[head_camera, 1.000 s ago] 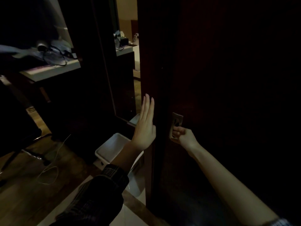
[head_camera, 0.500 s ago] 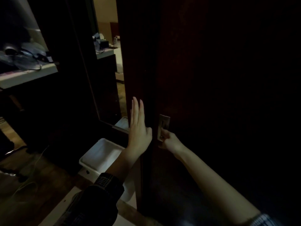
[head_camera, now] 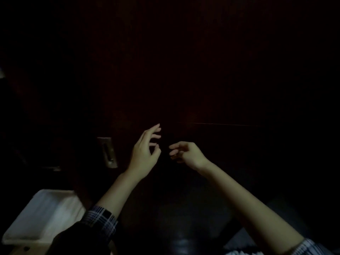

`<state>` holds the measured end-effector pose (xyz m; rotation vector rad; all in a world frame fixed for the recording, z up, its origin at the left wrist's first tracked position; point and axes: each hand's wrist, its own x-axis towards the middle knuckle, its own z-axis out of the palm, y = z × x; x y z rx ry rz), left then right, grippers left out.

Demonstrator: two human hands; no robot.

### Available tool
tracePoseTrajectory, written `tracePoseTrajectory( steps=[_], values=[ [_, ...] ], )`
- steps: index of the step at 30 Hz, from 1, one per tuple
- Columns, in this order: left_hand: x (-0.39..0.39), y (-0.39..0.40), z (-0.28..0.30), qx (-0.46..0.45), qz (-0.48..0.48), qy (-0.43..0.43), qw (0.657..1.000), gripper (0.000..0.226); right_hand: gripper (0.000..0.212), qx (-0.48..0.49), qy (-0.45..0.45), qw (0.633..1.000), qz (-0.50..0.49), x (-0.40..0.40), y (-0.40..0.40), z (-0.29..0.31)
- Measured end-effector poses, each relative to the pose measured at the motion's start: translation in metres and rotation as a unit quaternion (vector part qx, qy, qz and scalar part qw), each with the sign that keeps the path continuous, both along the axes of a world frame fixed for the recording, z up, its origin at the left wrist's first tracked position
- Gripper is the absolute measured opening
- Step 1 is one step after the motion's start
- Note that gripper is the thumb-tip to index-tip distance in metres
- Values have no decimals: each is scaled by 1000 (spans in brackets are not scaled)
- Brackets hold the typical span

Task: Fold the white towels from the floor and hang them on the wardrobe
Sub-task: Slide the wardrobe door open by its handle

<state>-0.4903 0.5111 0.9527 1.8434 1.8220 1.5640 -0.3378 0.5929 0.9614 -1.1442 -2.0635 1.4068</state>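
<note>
Dark wood: a dark reddish-brown wooden wardrobe door point(head_camera: 184, 70) is faced directly beyond both hands.
Left hand: the left hand point(head_camera: 145, 153) is raised, fingers loosely spread, nothing held.
Right hand: the right hand point(head_camera: 187, 153) is raised just beside it, fingers slack, nothing held.
Handle: a pale recessed metal pull point(head_camera: 107, 152), upright, is seen left of the left hand, the nearer one.
Towels: no white towel is made out; darkness hides much.
Bin: a white plastic tub point(head_camera: 36, 218) is seen below the left forearm.

Very dim, mostly black — soft blur, faint light on skin.
</note>
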Motion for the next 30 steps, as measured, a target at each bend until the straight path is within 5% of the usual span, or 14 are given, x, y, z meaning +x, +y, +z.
tracePoseTrajectory(
  steps=[15,25,30],
  values=[
    [283,129,4,-148,-282,-53,946,55,51,49,-64,932,-355,302,29,-4],
    [388,188,6,-279,-263,-65,921,68,81,74,-47,915,-394,369,59,-7],
    [416,206,6,-272,-211,-73,936,44,83,62,-21,914,-400,382,72,-15]
  ],
)
